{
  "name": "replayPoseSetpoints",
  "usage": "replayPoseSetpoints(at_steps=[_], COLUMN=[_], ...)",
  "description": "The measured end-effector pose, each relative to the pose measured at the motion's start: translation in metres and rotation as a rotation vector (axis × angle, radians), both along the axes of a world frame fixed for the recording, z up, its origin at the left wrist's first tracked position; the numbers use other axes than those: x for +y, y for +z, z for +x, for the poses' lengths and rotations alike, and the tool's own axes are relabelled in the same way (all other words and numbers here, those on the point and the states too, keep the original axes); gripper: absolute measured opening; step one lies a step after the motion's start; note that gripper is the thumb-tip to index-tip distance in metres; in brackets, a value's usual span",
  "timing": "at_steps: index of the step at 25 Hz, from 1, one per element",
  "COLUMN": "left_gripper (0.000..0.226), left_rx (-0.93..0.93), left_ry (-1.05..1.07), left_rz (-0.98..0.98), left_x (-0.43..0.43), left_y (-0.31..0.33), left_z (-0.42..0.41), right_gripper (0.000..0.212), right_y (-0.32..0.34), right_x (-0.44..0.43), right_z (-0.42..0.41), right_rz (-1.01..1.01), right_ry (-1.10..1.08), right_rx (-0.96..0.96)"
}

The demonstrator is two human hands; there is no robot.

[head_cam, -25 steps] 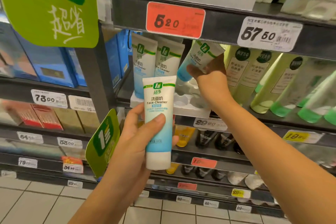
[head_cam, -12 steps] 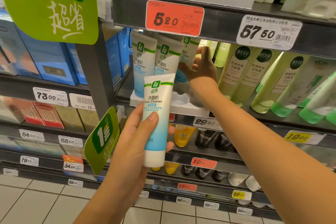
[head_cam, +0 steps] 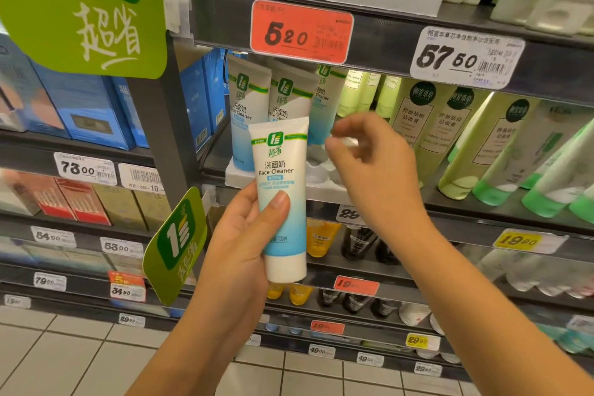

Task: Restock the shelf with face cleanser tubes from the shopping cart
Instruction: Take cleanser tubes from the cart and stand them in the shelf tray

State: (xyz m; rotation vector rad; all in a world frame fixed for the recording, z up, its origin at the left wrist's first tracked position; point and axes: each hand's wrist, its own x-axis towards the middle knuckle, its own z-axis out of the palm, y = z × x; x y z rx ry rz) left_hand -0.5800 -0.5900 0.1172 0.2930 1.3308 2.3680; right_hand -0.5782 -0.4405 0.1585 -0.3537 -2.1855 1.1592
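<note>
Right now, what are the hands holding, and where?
Left hand grips the face cleanser tube around its lower half; right hand seems to hold nothing.

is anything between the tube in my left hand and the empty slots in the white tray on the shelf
Only the right hand: it hovers empty in front of the open slots of the white tray. The tube in the left hand is held just before that tray. Three tubes stand in it, further back.
</note>
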Motion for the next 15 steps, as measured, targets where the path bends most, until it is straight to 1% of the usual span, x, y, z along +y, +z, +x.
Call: replayPoseSetpoints(at_steps=[1, 2, 4, 6, 8, 9, 11, 12, 13, 15], left_gripper=[0.05, 0.05, 0.048, 0.045, 0.043, 0.042, 0.033, 0.027, 0.025, 0.033], left_rx=[0.006, 0.015, 0.01, -0.012, -0.014, 0.015, 0.071, 0.05, 0.001, -0.075], left_ry=[0.004, 0.002, 0.002, 0.012, 0.025, 0.052, 0.22, 0.33, 0.409, 0.452], left_rz=[0.04, 0.081, 0.151, 0.196, 0.2, 0.147, -0.086, -0.194, -0.257, -0.311], left_x=[0.002, 0.005, 0.014, 0.023, 0.024, 0.021, 0.013, 0.008, 0.004, 0.002], left_y=[0.002, 0.003, 0.004, 0.006, 0.008, 0.009, 0.004, -0.002, -0.008, -0.021], left_z=[-0.001, -0.002, -0.004, -0.007, -0.009, -0.011, -0.017, -0.02, -0.024, -0.03], right_gripper=[0.013, 0.015, 0.025, 0.038, 0.044, 0.047, 0.044, 0.043, 0.042, 0.043], right_y=[-0.004, -0.008, -0.014, -0.017, -0.014, -0.013, -0.009, -0.007, -0.005, -0.001], right_x=[-0.009, -0.017, -0.026, -0.025, -0.018, -0.013, -0.002, 0.003, 0.007, 0.014], right_z=[0.019, 0.033, 0.048, 0.05, 0.048, 0.046, 0.039, 0.034, 0.027, 0.013], right_rz=[-0.096, -0.184, -0.272, -0.306, -0.372, -0.411, -0.448, -0.444, -0.425, -0.361], right_ry=[0.098, 0.198, 0.364, 0.437, 0.432, 0.407, 0.31, 0.253, 0.202, 0.117], right_rx=[0.025, -0.001, -0.121, -0.16, -0.116, -0.09, -0.042, -0.026, -0.013, 0.02])
